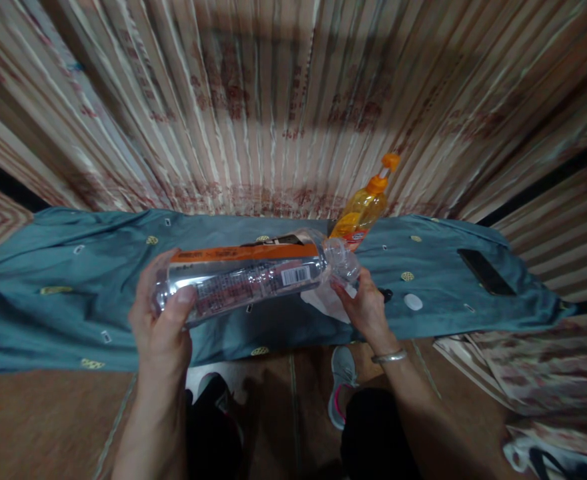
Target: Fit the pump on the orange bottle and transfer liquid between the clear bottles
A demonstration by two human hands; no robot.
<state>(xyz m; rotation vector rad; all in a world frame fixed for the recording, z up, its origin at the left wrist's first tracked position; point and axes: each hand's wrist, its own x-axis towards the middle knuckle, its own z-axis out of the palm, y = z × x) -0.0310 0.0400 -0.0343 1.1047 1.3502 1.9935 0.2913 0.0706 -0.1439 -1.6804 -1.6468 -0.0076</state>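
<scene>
A large clear plastic bottle (253, 280) with an orange-banded label and a barcode lies nearly level in the air above the cloth-covered bench. My left hand (166, 307) wraps round its base end. At the other end, my right hand (366, 303) has its thumb and fingers on the clear neck part, whose exact shape is blurred. Behind that neck stands an orange pump bottle (361, 213) with amber liquid, looking tilted in this view. Just under the right hand lies a white tissue-like sheet (323, 305), partly hidden.
A teal patterned cloth (98, 280) covers the narrow bench. On its right are a white round disc (413, 302), a small black object (386, 295) and a dark phone (486, 272). Pleated curtain (273, 120) hangs close behind. My shoes are on the tiled floor below.
</scene>
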